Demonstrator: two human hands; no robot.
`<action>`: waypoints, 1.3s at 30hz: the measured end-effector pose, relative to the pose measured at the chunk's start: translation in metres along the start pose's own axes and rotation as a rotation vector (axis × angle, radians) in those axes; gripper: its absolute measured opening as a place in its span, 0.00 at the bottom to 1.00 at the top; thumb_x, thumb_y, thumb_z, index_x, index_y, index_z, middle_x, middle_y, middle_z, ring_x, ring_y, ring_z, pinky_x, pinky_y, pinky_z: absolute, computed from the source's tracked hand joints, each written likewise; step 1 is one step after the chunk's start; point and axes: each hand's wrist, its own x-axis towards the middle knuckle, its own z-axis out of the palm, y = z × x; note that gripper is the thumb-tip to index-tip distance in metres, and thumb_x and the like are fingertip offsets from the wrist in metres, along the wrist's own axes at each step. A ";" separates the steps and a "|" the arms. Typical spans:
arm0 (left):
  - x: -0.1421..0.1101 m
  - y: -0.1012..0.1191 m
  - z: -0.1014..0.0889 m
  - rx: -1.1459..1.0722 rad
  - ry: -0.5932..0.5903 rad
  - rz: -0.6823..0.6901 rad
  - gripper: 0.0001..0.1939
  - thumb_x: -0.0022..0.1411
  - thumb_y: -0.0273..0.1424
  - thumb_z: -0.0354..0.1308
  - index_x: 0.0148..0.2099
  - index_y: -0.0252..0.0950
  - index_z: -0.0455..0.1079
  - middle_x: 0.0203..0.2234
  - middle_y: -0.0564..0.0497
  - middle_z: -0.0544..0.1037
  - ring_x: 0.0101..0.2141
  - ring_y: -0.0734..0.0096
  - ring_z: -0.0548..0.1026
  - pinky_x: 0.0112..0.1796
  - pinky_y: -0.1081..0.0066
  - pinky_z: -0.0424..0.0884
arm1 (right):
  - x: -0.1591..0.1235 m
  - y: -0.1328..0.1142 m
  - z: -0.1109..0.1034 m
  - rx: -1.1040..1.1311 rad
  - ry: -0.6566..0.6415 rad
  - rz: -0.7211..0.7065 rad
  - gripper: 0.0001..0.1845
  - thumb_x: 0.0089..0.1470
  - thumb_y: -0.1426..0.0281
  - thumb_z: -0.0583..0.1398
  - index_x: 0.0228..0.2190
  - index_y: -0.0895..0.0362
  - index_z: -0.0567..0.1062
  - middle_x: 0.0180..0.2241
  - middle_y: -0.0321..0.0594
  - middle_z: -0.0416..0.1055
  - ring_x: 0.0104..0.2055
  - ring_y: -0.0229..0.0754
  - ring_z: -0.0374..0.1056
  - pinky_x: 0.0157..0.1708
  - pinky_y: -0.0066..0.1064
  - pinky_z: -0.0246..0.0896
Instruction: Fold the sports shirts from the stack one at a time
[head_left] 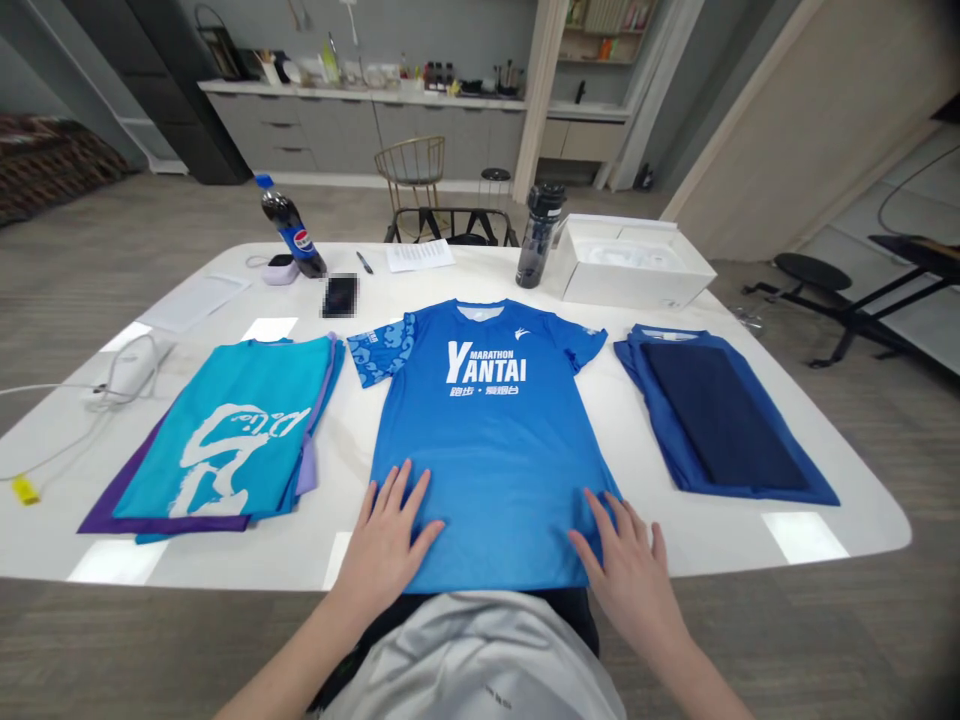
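A blue T-shirt (487,440) with white "Marathon Yantai" lettering lies spread flat, front side up, its collar toward the far side of the table. My left hand (391,535) rests with fingers spread on its lower left edge. On the lower right edge lies my right hand (621,545), fingers also apart. Neither hand grips the cloth. To the left is a stack of folded shirts (232,420), turquoise with a white print on top and purple showing beneath. Folded dark navy cloth (724,415) sits on a blue folded garment (814,485) at the right.
On the white table (337,550) stand a cola bottle (292,230), a dark drinking bottle (538,240) and an open white box (634,265). A phone-like dark object (340,296), a pen (364,262), papers (420,255) and a corded white device (131,365) lie around.
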 end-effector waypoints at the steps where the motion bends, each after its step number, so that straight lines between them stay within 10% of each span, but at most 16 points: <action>1: 0.015 -0.001 -0.004 -0.012 0.012 -0.009 0.35 0.72 0.49 0.48 0.75 0.42 0.50 0.73 0.42 0.53 0.69 0.48 0.56 0.65 0.45 0.58 | 0.021 0.001 -0.005 0.028 0.010 -0.004 0.33 0.67 0.49 0.50 0.65 0.52 0.65 0.62 0.55 0.66 0.63 0.64 0.62 0.60 0.67 0.55; 5: 0.132 -0.017 -0.013 -0.057 0.077 -0.014 0.33 0.74 0.45 0.44 0.74 0.36 0.51 0.73 0.39 0.50 0.71 0.49 0.53 0.66 0.49 0.56 | 0.167 -0.004 -0.011 0.209 0.128 -0.129 0.30 0.68 0.52 0.49 0.60 0.56 0.70 0.62 0.54 0.65 0.65 0.56 0.61 0.62 0.52 0.60; 10: 0.259 -0.051 0.004 -0.054 0.011 -0.104 0.33 0.74 0.44 0.41 0.75 0.35 0.50 0.73 0.39 0.51 0.71 0.50 0.51 0.67 0.48 0.54 | 0.300 -0.004 0.010 0.105 -0.105 -0.213 0.30 0.71 0.55 0.45 0.65 0.55 0.65 0.69 0.49 0.57 0.69 0.55 0.56 0.65 0.50 0.53; 18: 0.231 -0.103 0.027 0.050 -0.040 -0.435 0.42 0.71 0.54 0.37 0.75 0.29 0.50 0.70 0.30 0.55 0.69 0.37 0.53 0.65 0.40 0.50 | 0.238 0.056 0.004 -0.165 -0.014 0.245 0.40 0.67 0.48 0.44 0.54 0.70 0.74 0.49 0.74 0.72 0.57 0.75 0.63 0.52 0.67 0.53; 25: 0.290 -0.101 0.019 -0.058 -0.099 -0.345 0.39 0.72 0.53 0.33 0.75 0.35 0.50 0.72 0.37 0.52 0.70 0.45 0.53 0.66 0.43 0.50 | 0.328 0.041 0.037 0.054 -0.140 -0.003 0.37 0.70 0.52 0.43 0.66 0.67 0.61 0.68 0.59 0.57 0.69 0.58 0.53 0.66 0.47 0.50; 31: 0.302 -0.144 0.035 -0.071 -0.081 -0.438 0.38 0.73 0.51 0.33 0.75 0.35 0.50 0.73 0.38 0.51 0.71 0.46 0.49 0.67 0.43 0.48 | 0.364 0.088 0.051 -0.071 -0.129 0.186 0.42 0.70 0.52 0.41 0.62 0.79 0.61 0.65 0.75 0.55 0.70 0.67 0.49 0.67 0.52 0.45; 39: 0.333 -0.149 0.032 0.039 0.097 -0.433 0.31 0.73 0.42 0.39 0.70 0.31 0.58 0.64 0.32 0.66 0.63 0.43 0.63 0.63 0.38 0.50 | 0.414 0.082 0.056 0.024 -0.100 0.028 0.29 0.69 0.59 0.47 0.59 0.64 0.70 0.60 0.60 0.66 0.62 0.58 0.61 0.62 0.49 0.55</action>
